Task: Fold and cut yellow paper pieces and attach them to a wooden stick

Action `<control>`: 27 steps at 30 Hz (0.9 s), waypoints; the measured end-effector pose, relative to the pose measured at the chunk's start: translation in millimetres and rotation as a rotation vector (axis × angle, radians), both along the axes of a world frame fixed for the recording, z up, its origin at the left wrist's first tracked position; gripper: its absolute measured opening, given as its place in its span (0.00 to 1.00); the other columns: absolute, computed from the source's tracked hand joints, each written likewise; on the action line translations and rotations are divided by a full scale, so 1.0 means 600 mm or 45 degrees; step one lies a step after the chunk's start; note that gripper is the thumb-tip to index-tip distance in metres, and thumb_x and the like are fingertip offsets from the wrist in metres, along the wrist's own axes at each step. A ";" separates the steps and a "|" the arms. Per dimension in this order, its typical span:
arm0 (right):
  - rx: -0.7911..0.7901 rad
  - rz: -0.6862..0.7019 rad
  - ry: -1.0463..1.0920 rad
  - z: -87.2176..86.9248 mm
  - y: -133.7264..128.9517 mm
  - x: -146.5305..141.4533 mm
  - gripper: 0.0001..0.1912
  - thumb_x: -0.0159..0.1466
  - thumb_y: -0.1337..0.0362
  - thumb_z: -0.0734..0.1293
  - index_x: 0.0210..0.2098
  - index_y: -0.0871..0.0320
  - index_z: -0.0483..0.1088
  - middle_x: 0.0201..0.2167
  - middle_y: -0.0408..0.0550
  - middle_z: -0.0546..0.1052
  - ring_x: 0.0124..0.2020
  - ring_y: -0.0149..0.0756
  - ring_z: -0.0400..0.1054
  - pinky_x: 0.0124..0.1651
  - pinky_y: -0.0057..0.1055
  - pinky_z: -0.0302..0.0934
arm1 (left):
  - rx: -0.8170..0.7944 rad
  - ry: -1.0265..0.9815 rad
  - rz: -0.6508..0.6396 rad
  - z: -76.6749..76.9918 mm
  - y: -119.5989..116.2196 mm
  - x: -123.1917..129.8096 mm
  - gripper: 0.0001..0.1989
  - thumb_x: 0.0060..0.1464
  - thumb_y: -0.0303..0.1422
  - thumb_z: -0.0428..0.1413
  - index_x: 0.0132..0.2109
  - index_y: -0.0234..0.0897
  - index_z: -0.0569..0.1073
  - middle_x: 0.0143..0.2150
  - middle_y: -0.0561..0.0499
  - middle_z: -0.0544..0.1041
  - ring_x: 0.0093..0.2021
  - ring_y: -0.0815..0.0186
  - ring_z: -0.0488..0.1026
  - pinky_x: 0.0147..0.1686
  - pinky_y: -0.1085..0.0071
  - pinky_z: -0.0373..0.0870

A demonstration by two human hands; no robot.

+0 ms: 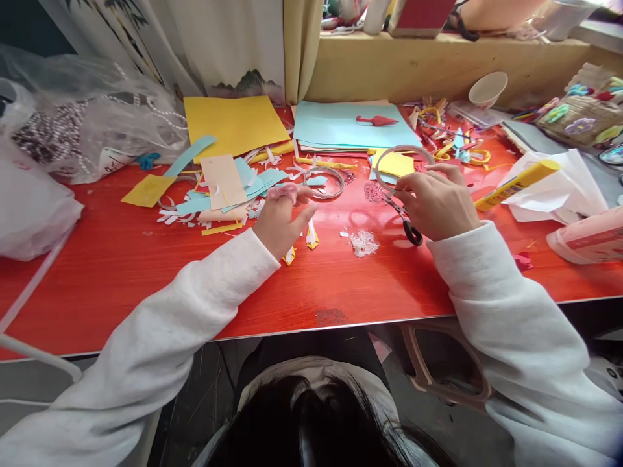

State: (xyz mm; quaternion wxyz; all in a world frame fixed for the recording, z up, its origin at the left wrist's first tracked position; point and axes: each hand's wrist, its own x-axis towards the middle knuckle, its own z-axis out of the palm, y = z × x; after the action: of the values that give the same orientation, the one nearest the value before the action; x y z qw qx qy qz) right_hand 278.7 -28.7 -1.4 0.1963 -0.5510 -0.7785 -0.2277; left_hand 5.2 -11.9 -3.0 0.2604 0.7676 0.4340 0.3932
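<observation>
My right hand (438, 202) pinches a large tape roll (380, 170), held tilted above the table. Beneath that hand lies a pair of scissors (413, 232) with black handles, partly hidden by the fingers. My left hand (280, 224) has thumb and forefinger apart, close to a smaller tape roll (335, 193) lying flat. A fluffy pink piece (283, 191) shows around its fingers; whether it is gripped or worn I cannot tell. Two small folded yellow pieces with white strips, one a yellow paper piece (312, 242), lie beside my left hand.
Yellow sheets (233, 123) and light blue sheets (335, 126) lie along the back. Paper scraps (224, 185) crowd the left. A yellow glue stick (518, 185), white paper (579, 185) and a pink cup (588, 237) stand or lie right. Plastic bags (34, 188) occupy the far left.
</observation>
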 end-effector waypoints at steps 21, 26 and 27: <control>0.627 0.167 -0.066 0.065 -0.087 -0.058 0.02 0.61 0.68 0.63 0.35 0.56 0.63 0.21 0.43 0.72 0.23 0.33 0.59 0.37 0.32 0.55 | -0.631 -0.549 -0.566 0.070 -0.049 0.103 0.04 0.51 0.27 0.56 0.31 0.34 0.75 0.27 0.52 0.77 0.29 0.68 0.75 0.38 0.64 0.74; 0.681 0.171 -0.189 0.075 -0.085 -0.056 0.04 0.60 0.68 0.64 0.34 0.57 0.63 0.21 0.42 0.72 0.23 0.30 0.59 0.36 0.30 0.56 | -0.622 -0.434 -0.627 0.083 -0.049 0.093 0.07 0.52 0.26 0.55 0.27 0.32 0.74 0.25 0.52 0.76 0.25 0.72 0.73 0.30 0.70 0.75; 0.720 0.166 -0.199 0.076 -0.084 -0.052 0.03 0.60 0.67 0.64 0.34 0.58 0.63 0.21 0.42 0.71 0.23 0.30 0.59 0.36 0.30 0.56 | -0.612 -0.389 -0.639 0.085 -0.048 0.090 0.07 0.52 0.26 0.55 0.27 0.32 0.74 0.25 0.52 0.76 0.24 0.72 0.73 0.29 0.72 0.75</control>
State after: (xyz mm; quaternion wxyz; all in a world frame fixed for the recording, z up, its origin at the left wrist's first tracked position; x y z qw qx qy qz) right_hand 247.5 -79.0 44.4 0.2957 -0.4040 -0.7307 -0.4641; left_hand 59.2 -40.5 47.8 0.5831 0.6995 0.2684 0.3140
